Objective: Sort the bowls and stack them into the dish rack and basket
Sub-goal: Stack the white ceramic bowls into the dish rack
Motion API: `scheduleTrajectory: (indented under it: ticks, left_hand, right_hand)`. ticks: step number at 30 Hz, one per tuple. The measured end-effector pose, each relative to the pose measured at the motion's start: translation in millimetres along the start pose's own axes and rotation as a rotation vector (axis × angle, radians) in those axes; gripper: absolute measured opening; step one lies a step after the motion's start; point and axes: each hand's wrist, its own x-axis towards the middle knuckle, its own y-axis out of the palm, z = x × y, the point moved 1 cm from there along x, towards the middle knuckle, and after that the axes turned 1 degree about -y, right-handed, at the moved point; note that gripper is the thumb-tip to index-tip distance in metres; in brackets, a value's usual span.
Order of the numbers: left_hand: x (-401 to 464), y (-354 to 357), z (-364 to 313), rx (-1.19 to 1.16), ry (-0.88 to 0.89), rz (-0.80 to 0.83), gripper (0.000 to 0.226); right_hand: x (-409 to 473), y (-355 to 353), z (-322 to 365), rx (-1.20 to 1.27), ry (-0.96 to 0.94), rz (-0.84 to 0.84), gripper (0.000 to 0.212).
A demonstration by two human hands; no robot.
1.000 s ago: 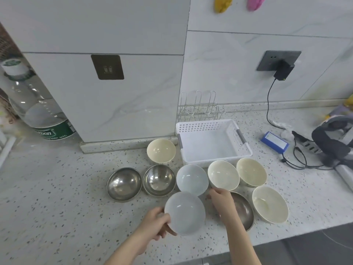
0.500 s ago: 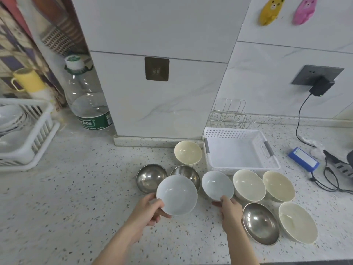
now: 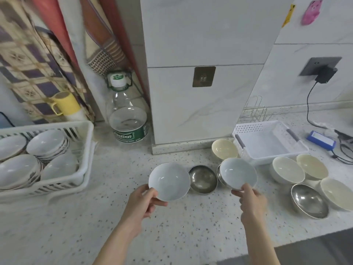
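My left hand [image 3: 142,201] grips the near rim of a pale blue-white bowl [image 3: 169,181], held above the counter. My right hand [image 3: 250,199] pinches the near rim of a second pale bowl [image 3: 237,173], lifted over a steel bowl [image 3: 219,174] that it mostly hides. Another steel bowl [image 3: 203,179] sits between the two held bowls. Several cream bowls [image 3: 288,169] and one more steel bowl [image 3: 308,203] lie at the right. The white dish rack [image 3: 84,169] at the left holds stacked white bowls [image 3: 47,143]. The white basket [image 3: 267,142] stands at the back right with nothing in it.
A large water bottle [image 3: 127,115] stands beside the tiled pillar [image 3: 200,73]. A yellow mug [image 3: 65,104] sits behind the rack. A wire holder [image 3: 255,111], a blue box [image 3: 321,140] and a charger cable [image 3: 309,104] lie at the far right. The counter edge [image 3: 286,243] runs near bottom right.
The view has swung left, bringing the dish rack into sight. My right hand has lifted the second pale bowl off the counter. My left hand has carried its bowl leftward.
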Motion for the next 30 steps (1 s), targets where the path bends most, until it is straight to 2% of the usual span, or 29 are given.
scheduleTrajectory:
  ticks: [6,9,16,26,30]
  left_hand:
    - [-18.3,-87.3,-1.5,-0.019,0.004,-0.044,0.024]
    - [-26.5,-117.7,-1.6,-0.045,-0.003,-0.068,0.023]
    - [-29.2,-157.7,-13.5,-0.155,0.055,-0.102,0.023]
    - [-46.6,-206.3,-29.3,-0.212,0.117,-0.334,0.019]
    - [-53.7,-238.2,-26.4,-0.267,0.112,-0.404,0.020]
  right_hand:
    - [-83.6,50.1,-14.6,-0.002,0.011,0.098,0.010]
    - [-109.9,67.7,-17.2,-0.011,-0.017,0.154,0.011]
    - [-132.8,101.1,4.6,-0.177,-0.228,0.328,0.016]
    - [-162.8,158.9,31.2,-0.283,-0.436,0.558,0.018]
    - [-188.1,190.9,29.7,-0.409,-0.547,0.658,0.018]
